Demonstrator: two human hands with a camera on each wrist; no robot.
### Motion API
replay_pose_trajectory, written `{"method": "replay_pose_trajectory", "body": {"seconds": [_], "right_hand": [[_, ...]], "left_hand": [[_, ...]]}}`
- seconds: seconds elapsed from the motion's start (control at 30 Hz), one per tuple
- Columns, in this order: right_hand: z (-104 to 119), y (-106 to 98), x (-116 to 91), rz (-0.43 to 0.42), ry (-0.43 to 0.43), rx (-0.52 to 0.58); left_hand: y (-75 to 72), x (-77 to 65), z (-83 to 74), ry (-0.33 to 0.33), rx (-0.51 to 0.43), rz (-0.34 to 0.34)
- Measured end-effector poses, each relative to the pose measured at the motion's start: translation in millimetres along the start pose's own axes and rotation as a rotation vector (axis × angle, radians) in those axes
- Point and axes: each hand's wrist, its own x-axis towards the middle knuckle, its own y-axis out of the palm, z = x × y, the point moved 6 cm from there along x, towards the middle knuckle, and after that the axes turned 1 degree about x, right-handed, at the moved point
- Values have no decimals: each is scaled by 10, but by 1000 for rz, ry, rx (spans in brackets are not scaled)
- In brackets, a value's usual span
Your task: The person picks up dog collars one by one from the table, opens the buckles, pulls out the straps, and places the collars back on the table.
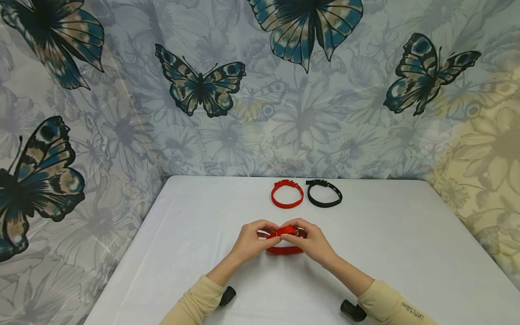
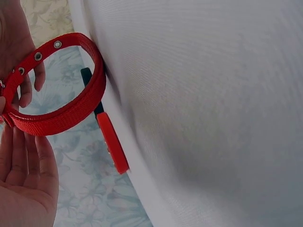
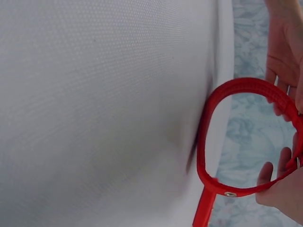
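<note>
A red collar (image 1: 285,250) with metal eyelets and a buckle is held by both hands near the middle of the table, its band forming a loop. My left hand (image 1: 253,238) pinches the strap at the left of the buckle side, thumb in front. From the right, my right hand (image 1: 312,242) grips the strap beside the buckle. Eyelets show along the band of this collar (image 2: 71,113) in the left wrist view. The loop of the collar (image 3: 203,137) hangs toward the tabletop in the right wrist view, where the fingers partly hide the buckle.
Behind the hands, a second red collar (image 1: 286,206) lies looped on the white table (image 1: 203,207), left of a black collar (image 1: 325,204). A butterfly-patterned cloth (image 1: 260,135) hangs behind the table. Dark cylindrical pieces (image 1: 352,310) show beside the forearms.
</note>
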Motion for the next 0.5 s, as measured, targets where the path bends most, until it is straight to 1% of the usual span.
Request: {"method": "replay_pose_trajectory", "body": {"seconds": [0.3,0.5], "right_hand": [[-52,11,1,-4,108,78],[-95,7,-1,-14,151,110]], "left_hand": [[5,5,1,10,-9,-8],[-2,11,21,1,-27,3]]}}
